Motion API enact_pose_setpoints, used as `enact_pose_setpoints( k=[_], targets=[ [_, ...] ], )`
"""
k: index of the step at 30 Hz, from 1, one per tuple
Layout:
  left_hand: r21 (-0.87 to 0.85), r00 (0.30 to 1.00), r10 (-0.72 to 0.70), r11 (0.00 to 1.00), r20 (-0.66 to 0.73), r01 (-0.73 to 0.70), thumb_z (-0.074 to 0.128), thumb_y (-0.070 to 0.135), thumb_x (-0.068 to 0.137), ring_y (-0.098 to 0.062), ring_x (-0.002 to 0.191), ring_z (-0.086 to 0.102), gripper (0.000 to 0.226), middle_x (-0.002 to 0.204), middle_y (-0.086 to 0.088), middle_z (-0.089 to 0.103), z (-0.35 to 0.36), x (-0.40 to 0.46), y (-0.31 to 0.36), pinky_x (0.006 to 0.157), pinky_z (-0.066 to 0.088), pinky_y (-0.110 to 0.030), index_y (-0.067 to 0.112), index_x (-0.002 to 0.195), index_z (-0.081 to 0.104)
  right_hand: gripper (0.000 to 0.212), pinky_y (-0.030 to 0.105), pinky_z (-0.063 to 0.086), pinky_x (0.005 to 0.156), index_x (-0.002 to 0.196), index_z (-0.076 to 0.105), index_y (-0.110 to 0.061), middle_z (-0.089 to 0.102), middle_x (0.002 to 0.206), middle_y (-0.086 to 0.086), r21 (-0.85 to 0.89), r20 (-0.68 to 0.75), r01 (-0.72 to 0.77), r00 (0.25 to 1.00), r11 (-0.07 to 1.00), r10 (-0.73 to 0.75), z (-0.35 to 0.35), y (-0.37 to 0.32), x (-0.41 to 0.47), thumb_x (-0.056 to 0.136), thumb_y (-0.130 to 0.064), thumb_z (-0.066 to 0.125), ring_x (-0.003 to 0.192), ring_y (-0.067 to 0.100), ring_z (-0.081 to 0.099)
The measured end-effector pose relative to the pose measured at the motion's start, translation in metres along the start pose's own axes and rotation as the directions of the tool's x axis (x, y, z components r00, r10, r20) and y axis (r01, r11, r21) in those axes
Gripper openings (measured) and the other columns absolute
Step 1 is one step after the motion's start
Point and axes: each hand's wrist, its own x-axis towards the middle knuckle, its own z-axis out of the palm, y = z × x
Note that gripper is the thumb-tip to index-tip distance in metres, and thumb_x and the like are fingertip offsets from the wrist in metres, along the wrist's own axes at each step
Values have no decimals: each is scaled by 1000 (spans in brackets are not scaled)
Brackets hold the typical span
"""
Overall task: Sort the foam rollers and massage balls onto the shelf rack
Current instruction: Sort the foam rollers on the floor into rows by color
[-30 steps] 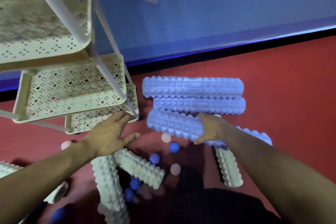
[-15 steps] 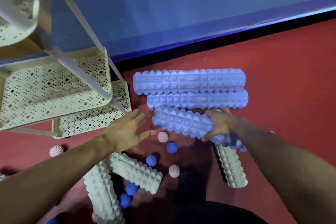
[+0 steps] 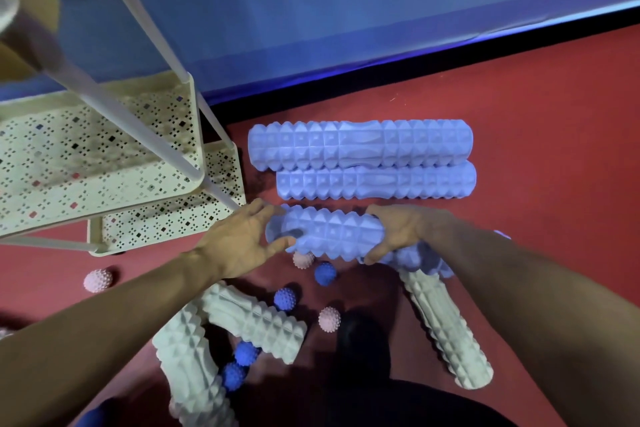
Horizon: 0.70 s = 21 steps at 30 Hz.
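2 hands, left hand [image 3: 239, 246] and right hand [image 3: 398, 236], curl around the ridged blue foam roller [image 3: 329, 236]; next I lift it onto the cream perforated shelf rack [image 3: 194, 121].

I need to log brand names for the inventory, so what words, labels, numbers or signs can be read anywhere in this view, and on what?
None: no readable text shows in this view.
The blue foam roller held by the left hand and right hand bears only moulded ridges.
The shelf rack shows only punched patterns.
The spiky balls, such as the pink ball, carry no print.
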Motion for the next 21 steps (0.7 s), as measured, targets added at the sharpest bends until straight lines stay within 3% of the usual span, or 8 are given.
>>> enact_pose_setpoints(
  k=[5,11,16,18,21],
  targets=[
    [-10,1000,-18,1000,22,18,31,83,85,-9,123,53,74,140,19,37,1,-5,-7,94,52,-36,42,146,31,91,37,50,91,125,50,-37,61,115,-16,-186,-202,-12,979,983,-27,-11,-5,9,47,-74,79,105,16,61],
    [-13,998,-41,999,43,42,35,78,88,-11,120,55,73,144,15,36,4,-9,-14,100,48,-35,38,148,32,113,39,31,110,153,29,-26,42,152,-5,-335,-287,-123,958,934,23,5,7,26,60,-68,80,138,22,40],
    [-32,998,-48,998,41,49,37,76,89,-11,129,49,70,143,16,37,3,-13,-15,104,47,-36,40,149,32,99,40,20,117,157,25,-23,33,157,1,-460,-411,-158,910,874,-51,19,5,12,78,-61,72,143,26,32],
    [-21,998,-53,998,33,53,37,75,90,-12,130,49,71,143,15,38,-2,-16,-15,105,47,-37,36,149,33,94,45,19,120,160,17,-27,21,163,2,-441,-408,-213,913,872,16,25,1,7,86,-57,67,148,29,22],
    [1,998,-59,998,16,59,34,78,88,-12,125,53,73,142,16,38,-10,-24,-15,100,50,-38,35,148,36,89,47,20,120,160,11,-29,18,164,2,-386,-393,-239,916,891,76,27,-2,2,91,-52,62,148,32,21]
  ],
)
